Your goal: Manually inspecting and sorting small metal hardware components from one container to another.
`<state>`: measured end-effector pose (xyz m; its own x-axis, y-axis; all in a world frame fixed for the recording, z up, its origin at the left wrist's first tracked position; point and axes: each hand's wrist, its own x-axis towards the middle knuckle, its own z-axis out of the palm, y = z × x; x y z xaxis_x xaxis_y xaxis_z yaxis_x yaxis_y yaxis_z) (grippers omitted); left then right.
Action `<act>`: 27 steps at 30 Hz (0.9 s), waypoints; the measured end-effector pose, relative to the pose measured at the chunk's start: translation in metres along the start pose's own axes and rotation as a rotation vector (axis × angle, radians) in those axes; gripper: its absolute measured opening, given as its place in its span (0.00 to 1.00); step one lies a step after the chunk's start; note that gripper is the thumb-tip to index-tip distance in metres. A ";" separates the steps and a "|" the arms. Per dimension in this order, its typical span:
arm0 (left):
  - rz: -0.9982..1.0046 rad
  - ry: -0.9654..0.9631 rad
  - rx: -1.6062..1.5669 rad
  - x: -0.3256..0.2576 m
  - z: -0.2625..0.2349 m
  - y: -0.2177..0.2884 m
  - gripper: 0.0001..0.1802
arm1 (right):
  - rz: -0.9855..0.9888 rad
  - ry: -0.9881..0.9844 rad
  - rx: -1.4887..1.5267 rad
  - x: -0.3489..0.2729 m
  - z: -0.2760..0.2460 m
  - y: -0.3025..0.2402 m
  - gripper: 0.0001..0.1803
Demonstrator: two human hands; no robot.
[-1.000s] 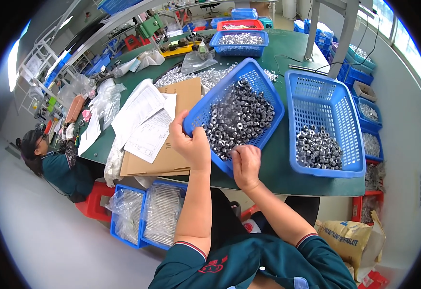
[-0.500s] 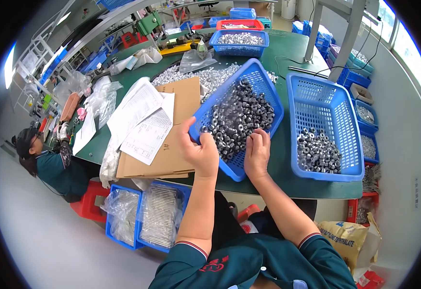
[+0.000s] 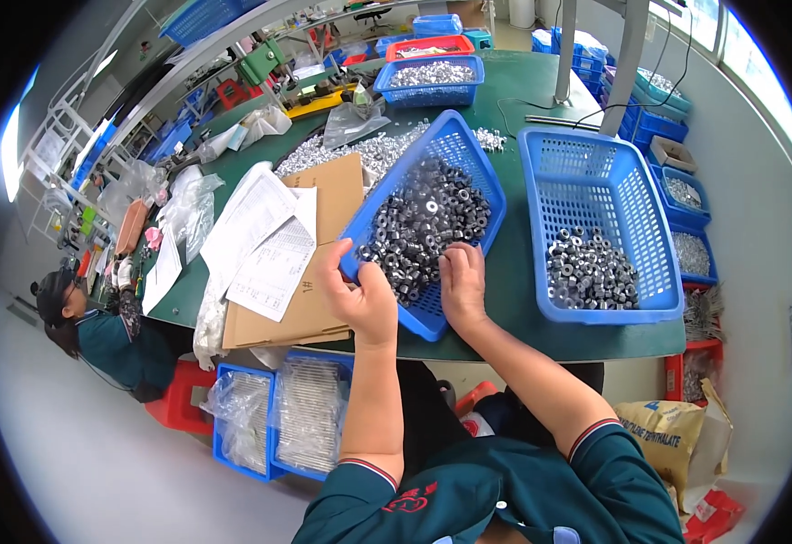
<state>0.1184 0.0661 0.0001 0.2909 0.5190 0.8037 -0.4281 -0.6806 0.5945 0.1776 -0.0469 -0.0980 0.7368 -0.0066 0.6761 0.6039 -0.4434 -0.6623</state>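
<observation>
Left hand: the left hand [image 3: 364, 304] curls around the near left rim of a blue basket [image 3: 465, 145], fingers closed on the edge, thumb side up.
Right hand: the right hand [image 3: 462, 283] lies palm down inside the same basket, fingers together and resting on the metal rings [image 3: 427, 222]; whether it pinches one cannot be told.
Basket: tilted, its far corner beyond both hands (heaped with dark grey rings).
Second basket: another blue basket [image 3: 595, 168] sits just right of the right hand, a smaller heap of rings [image 3: 589, 272] in its near end.
Left of the left hand: cardboard sheets [image 3: 323, 263] with printed papers [image 3: 264, 245] on top.
Table: green table [image 3: 518, 295] under everything.
</observation>
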 end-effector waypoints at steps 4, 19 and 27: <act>0.074 -0.043 0.023 0.008 -0.007 -0.012 0.19 | 0.048 0.012 0.046 -0.003 0.013 -0.003 0.05; 0.540 -0.040 0.461 -0.039 -0.016 0.018 0.21 | 0.061 0.088 0.099 0.008 0.008 0.004 0.04; 0.394 -0.692 0.578 -0.107 0.010 0.002 0.27 | 0.275 0.161 0.213 0.005 0.003 0.020 0.08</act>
<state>0.0951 0.0045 -0.0845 0.7329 -0.0911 0.6742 -0.1712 -0.9838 0.0532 0.1944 -0.0534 -0.1084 0.8334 -0.2475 0.4942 0.4521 -0.2092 -0.8671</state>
